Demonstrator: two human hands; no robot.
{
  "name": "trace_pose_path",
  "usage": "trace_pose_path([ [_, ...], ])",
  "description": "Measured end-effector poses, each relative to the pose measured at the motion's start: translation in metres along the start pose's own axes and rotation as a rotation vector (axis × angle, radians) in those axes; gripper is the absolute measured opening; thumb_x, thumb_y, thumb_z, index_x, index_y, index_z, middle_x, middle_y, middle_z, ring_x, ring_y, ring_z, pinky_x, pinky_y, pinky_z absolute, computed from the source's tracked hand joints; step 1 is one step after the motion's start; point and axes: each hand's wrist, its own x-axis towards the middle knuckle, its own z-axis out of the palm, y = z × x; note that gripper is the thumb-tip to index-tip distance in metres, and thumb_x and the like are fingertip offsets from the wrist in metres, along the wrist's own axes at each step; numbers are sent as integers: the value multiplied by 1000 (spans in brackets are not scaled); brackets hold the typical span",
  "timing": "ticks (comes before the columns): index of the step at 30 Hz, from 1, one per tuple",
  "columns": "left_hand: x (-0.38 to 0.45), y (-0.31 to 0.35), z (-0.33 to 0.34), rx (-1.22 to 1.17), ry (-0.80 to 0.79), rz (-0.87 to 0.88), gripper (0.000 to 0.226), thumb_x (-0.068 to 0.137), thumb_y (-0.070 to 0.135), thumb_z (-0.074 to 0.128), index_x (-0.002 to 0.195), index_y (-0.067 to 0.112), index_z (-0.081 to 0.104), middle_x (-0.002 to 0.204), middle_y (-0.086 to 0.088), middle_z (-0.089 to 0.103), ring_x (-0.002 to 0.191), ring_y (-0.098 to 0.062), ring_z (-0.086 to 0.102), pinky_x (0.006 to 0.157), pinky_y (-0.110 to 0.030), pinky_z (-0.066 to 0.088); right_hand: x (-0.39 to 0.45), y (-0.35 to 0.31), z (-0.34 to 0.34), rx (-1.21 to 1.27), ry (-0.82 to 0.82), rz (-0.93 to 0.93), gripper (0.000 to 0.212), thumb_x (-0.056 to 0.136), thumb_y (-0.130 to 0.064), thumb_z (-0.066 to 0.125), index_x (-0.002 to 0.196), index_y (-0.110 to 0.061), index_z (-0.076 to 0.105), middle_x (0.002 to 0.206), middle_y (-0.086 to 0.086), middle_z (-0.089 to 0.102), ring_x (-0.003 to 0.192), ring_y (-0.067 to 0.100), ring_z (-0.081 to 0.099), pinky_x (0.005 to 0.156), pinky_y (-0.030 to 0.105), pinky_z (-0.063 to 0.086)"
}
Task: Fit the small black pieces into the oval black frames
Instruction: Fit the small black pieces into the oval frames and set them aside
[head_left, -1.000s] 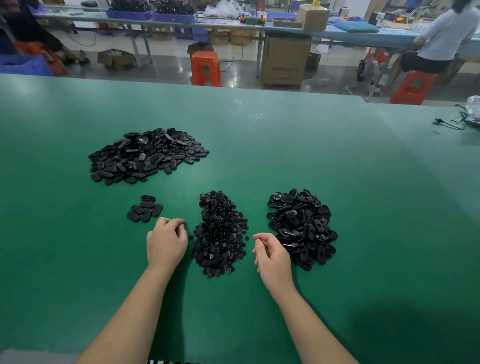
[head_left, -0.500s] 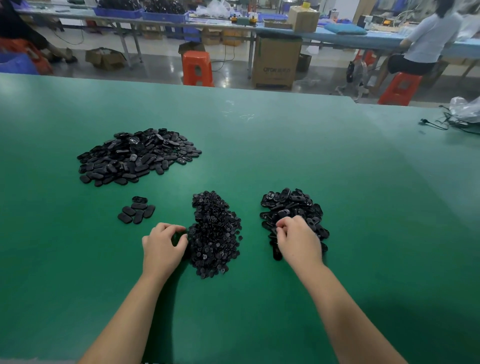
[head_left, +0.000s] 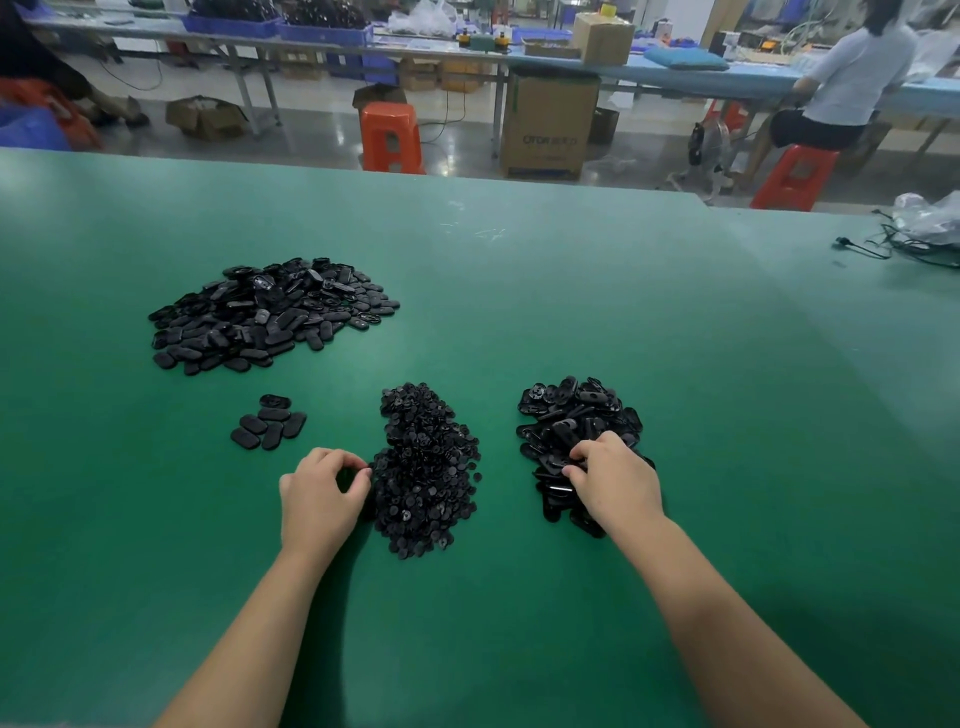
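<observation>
in the head view, the left hand (head_left: 319, 496) is set with curled fingers at the left edge of the pile of small black pieces (head_left: 423, 467) on the green table (head_left: 675, 364); whether a piece is pinched cannot be told. the right hand (head_left: 613, 480) is laid on the pile of oval black frames (head_left: 571, 421), its fingers curled into the frames, though a grasped frame cannot be made out.

Bare green table (head_left: 597, 322) beyond piles (head_left: 423, 467)

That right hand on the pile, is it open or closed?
Closed: the right hand curls its fingers round an oval frame in the frame pile.
</observation>
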Motion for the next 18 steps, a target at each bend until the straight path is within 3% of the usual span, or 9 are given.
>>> trace_pose_path([
  [6, -1, 0, -2, -10, 10, 1, 16, 91, 22, 70, 80, 30, 63, 87, 16, 59, 88, -11, 54, 88, -37, 31, 3, -2, -1, 103, -14, 68, 25, 96, -39, 66, 114, -24, 62, 116, -4, 56, 85, 17, 58, 69, 29, 41],
  [9, -2, 3, -3, -36, 22, -12, 16, 93, 20, 68, 82, 29, 61, 84, 16, 61, 83, -13, 57, 89, -39, 36, 3, -2, -1, 241, 12, 56, 14, 95, -30, 68, 100, -23, 57, 100, -6, 61, 89, 17, 60, 71, 30, 43],
  [12, -4, 4, -5, -171, 53, -60, 17, 94, 17, 67, 83, 29, 62, 75, 14, 65, 67, -6, 59, 76, -37, 50, 2, -6, -5, 635, 69, 60, 15, 94, -20, 70, 104, -21, 58, 89, -4, 62, 74, 13, 58, 64, 23, 43],
  [14, -6, 5, -6, -229, 74, -84, 17, 95, 17, 67, 84, 30, 62, 74, 14, 66, 69, 0, 61, 63, -26, 48, -2, -16, -10, 994, 33, 100, 21, 96, -13, 67, 116, -18, 60, 93, 3, 64, 59, 11, 56, 57, 21, 47],
  [18, -6, 7, -7, -250, 74, -92, 14, 94, 18, 68, 86, 29, 64, 77, 16, 68, 72, 4, 61, 64, -20, 46, -19, -42, -6, 1418, -63, 140, 15, 99, -5, 62, 112, -9, 66, 80, 3, 67, 62, 7, 63, 61, 23, 56],
])
